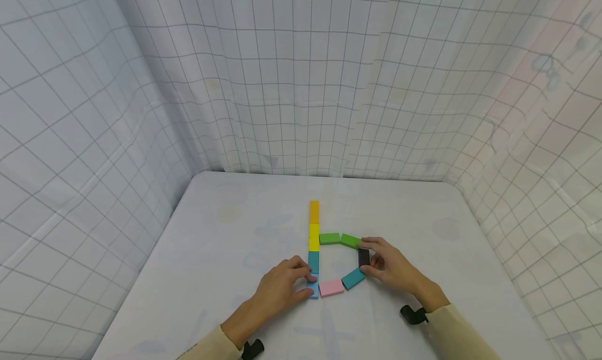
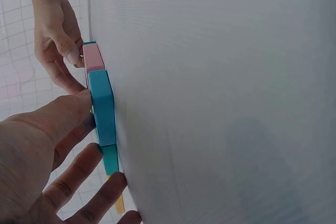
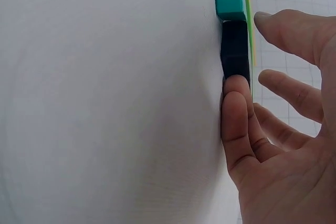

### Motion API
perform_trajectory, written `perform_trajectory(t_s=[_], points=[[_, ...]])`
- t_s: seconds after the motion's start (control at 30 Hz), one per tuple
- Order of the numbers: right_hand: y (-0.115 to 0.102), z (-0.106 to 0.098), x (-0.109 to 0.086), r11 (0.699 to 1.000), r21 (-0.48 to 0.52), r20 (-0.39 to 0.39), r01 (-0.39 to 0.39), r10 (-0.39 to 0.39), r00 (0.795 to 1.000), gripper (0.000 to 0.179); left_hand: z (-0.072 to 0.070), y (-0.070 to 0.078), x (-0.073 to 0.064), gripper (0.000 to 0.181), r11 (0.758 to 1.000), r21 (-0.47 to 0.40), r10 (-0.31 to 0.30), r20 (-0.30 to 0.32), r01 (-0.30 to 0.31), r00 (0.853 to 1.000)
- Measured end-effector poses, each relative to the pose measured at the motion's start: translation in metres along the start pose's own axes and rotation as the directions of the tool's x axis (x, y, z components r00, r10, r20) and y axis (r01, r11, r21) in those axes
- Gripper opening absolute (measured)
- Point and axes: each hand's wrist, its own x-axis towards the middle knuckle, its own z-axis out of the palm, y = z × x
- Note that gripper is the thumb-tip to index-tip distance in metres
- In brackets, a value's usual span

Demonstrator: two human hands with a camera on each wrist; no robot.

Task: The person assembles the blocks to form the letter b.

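In the head view my left hand point(image 1: 282, 284) lies at the left side of a light blue block point(image 1: 313, 287), thumb and fingertips touching it. The left wrist view shows those fingers spread along the light blue block point(image 2: 102, 106). My right hand point(image 1: 392, 266) is at a black block point(image 1: 363, 258). In the right wrist view, curled outer fingers point(image 3: 234, 114) touch the black block point(image 3: 234, 48), while the thumb is held apart from it. Two green blocks point(image 1: 330, 239), a slanted teal block point(image 1: 353, 279) and a pink block point(image 1: 331, 288) form a loop with the black one.
A straight column runs up from the light blue block: a teal block point(image 1: 313, 262), a yellow block point(image 1: 314, 237) and an orange block point(image 1: 314, 212). All lie flat on a white-covered table point(image 1: 235, 208). Grid-patterned white curtains point(image 1: 301, 88) surround its back and sides.
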Motion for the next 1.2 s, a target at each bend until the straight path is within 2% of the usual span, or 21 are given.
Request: perform_trajectory(t_s=[0.3, 0.47, 0.7, 0.9, 1.0, 1.2], points=[[0.0006, 0.0016, -0.0009, 1.0, 0.002, -0.012, 0.017, -0.017, 1.0, 0.061, -0.0014, -0.0004, -0.0009, 0.022, 1.0, 0.009, -0.007, 0.018, 0.007, 1.0], [0.0006, 0.0017, -0.001, 1.0, -0.002, -0.011, -0.001, 0.001, 1.0, 0.061, -0.001, -0.0011, -0.0002, 0.021, 1.0, 0.021, -0.005, 0.023, 0.004, 1.0], [0.0022, 0.0019, -0.0036, 1.0, -0.002, -0.04, 0.024, -0.024, 0.999, 0.057, -0.0015, 0.0001, 0.0014, 0.023, 0.997, 0.082, 0.009, 0.025, -0.011, 1.0], [0.0032, 0.0025, -0.0049, 1.0, 0.002, -0.05, -0.01, 0.01, 0.999, 0.058, -0.0036, 0.0016, 0.0039, 0.023, 0.992, 0.125, 0.032, 0.019, -0.034, 0.999], [0.0038, 0.0027, -0.0048, 1.0, 0.002, -0.048, -0.028, 0.029, 0.998, 0.059, -0.0036, 0.002, 0.0043, 0.022, 0.991, 0.127, 0.029, 0.017, -0.031, 0.999], [0.0038, 0.0024, -0.006, 1.0, 0.011, -0.065, -0.016, 0.017, 0.998, 0.058, -0.0035, 0.0015, 0.0036, 0.022, 0.993, 0.116, 0.025, 0.015, -0.026, 1.0]])
